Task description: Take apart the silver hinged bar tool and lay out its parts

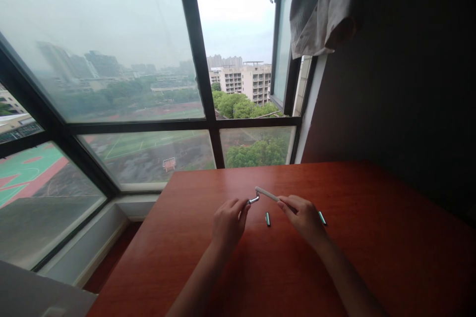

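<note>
Both hands are raised over the middle of a reddish-brown table [208, 257]. My left hand [228, 220] is closed, with thumb and fingers pinching a shiny, bent metal piece [254, 200]; the rest of it is hidden in the fingers. In my right hand [303, 215], also closed, is a slim, light grey stick [267, 193] that points up and to the left. The stick's far tip meets or overlaps the metal piece's bent end; contact is unclear. A small dark piece with a pale greenish edge [267, 219] lies between the hands. A similar small piece [322, 218] lies beside my right wrist.
Dark-framed windows [211, 124] rise beyond the table's far edge, with one pane swung outward. A light grey garment [320, 15] hangs at the upper right, before a dark wall [401, 84]. A low white ledge [107, 228] runs along the left.
</note>
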Motion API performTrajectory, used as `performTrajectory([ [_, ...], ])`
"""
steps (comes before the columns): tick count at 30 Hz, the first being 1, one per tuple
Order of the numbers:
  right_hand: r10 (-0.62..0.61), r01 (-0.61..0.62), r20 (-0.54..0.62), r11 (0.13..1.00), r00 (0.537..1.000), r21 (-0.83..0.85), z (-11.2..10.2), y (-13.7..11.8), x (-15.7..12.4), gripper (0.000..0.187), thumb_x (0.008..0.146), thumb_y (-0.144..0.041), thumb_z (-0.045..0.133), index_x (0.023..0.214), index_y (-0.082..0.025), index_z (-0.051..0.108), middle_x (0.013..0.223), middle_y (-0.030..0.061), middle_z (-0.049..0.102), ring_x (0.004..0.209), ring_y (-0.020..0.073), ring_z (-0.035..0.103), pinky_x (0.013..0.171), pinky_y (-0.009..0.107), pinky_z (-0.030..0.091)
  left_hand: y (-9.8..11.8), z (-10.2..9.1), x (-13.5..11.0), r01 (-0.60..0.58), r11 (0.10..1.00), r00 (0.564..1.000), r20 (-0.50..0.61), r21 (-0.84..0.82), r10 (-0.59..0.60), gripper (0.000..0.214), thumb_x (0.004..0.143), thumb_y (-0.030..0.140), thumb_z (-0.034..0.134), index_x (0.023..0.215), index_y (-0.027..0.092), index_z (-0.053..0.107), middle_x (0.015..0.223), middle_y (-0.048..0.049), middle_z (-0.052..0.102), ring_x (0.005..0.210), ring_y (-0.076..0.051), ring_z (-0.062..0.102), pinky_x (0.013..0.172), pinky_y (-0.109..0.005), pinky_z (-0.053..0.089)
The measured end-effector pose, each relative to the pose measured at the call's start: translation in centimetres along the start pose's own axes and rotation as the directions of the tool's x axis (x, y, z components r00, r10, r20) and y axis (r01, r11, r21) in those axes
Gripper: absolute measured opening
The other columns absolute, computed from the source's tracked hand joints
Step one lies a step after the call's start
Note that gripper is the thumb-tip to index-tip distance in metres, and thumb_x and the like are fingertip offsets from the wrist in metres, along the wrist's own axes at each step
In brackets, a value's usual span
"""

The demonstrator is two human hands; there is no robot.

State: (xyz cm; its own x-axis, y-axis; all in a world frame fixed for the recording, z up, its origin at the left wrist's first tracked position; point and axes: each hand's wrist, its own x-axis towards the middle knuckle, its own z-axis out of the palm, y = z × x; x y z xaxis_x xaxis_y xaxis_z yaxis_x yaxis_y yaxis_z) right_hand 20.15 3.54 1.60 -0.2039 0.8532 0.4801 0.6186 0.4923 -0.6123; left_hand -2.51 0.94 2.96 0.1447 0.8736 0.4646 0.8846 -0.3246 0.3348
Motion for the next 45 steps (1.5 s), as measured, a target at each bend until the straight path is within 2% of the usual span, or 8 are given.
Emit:
performTrajectory([
  [5, -0.026, 0.027, 0.018, 0.999, 1.000, -0.040, -0.3, 0.1, -0.1, 0.032, 0.092, -0.038, 0.045, 0.097, -0.020, 0.071, 0.077, 0.0069, 0.067, 0.068, 0.0177, 0.060, 0.066, 0.025, 0.044, -0.1, -0.1, 0.1, -0.011, 0.998, 1.000, 0.002, 0.054, 0.011, 0.022, 0.092, 0.028, 0.046, 0.101, 0.024, 0.065, 0.082, -0.0032, 0.066, 0.074, -0.017, 0.058, 0.061, -0.024, 0.035],
  [13, -0.069, 0.076, 0.093, 0.994, 0.993, -0.074, -0.5, 0.0, 0.0, 0.029, 0.091, -0.039, 0.048, 0.097, -0.023, 0.072, 0.072, 0.0036, 0.065, 0.065, 0.0161, 0.059, 0.062, 0.024, 0.042, -0.4, -0.5, 0.3, -0.013, 0.996, 1.000, -0.002, 0.092, 0.013, 0.021, 0.092, 0.028, 0.045, 0.099, 0.024, 0.064, 0.081, -0.0029, 0.065, 0.073, -0.017, 0.057, 0.060, -0.024, 0.033],
  [20, -0.019, 0.024, 0.047, 0.993, 0.999, -0.112, -0.5, 0.3, -0.2, 0.029, 0.091, -0.038, 0.047, 0.098, -0.024, 0.072, 0.081, 0.0057, 0.070, 0.071, 0.0181, 0.063, 0.068, 0.025, 0.045, -0.5, -0.1, 0.1, -0.087, 0.989, 0.996, 0.031, 0.120, 0.083, 0.022, 0.093, 0.029, 0.044, 0.098, 0.024, 0.064, 0.082, -0.0039, 0.065, 0.076, -0.018, 0.057, 0.064, -0.026, 0.035],
  [30, -0.049, 0.054, 0.115, 0.998, 0.992, -0.034, -0.8, 0.1, 0.0, 0.029, 0.090, -0.038, 0.048, 0.095, -0.024, 0.072, 0.080, 0.0053, 0.070, 0.070, 0.0180, 0.063, 0.066, 0.025, 0.045, -0.8, -0.2, 0.1, -0.088, 0.991, 0.996, 0.000, 0.104, 0.088, 0.020, 0.091, 0.027, 0.047, 0.096, 0.024, 0.065, 0.078, -0.0039, 0.064, 0.073, -0.017, 0.056, 0.062, -0.026, 0.034],
  [37, -0.022, 0.026, 0.065, 0.998, 0.998, -0.050, -0.7, 0.5, -0.1, 0.029, 0.091, -0.037, 0.047, 0.097, -0.022, 0.071, 0.083, 0.0065, 0.071, 0.074, 0.0192, 0.064, 0.070, 0.027, 0.046, -0.4, -0.2, 0.1, -0.103, 0.989, 0.995, 0.015, 0.102, 0.102, 0.021, 0.092, 0.027, 0.045, 0.098, 0.024, 0.065, 0.081, -0.0042, 0.065, 0.075, -0.018, 0.057, 0.064, -0.026, 0.035],
  [45, -0.059, 0.066, 0.149, 0.997, 0.987, -0.041, -1.1, 0.4, 0.0, 0.028, 0.089, -0.039, 0.049, 0.094, -0.024, 0.072, 0.077, 0.0048, 0.070, 0.069, 0.0183, 0.064, 0.062, 0.026, 0.044, -0.8, 0.0, 0.1, -0.092, 0.986, 0.996, 0.030, 0.142, 0.089, 0.021, 0.092, 0.028, 0.045, 0.099, 0.024, 0.064, 0.082, -0.0044, 0.065, 0.076, -0.019, 0.057, 0.065, -0.026, 0.036],
])
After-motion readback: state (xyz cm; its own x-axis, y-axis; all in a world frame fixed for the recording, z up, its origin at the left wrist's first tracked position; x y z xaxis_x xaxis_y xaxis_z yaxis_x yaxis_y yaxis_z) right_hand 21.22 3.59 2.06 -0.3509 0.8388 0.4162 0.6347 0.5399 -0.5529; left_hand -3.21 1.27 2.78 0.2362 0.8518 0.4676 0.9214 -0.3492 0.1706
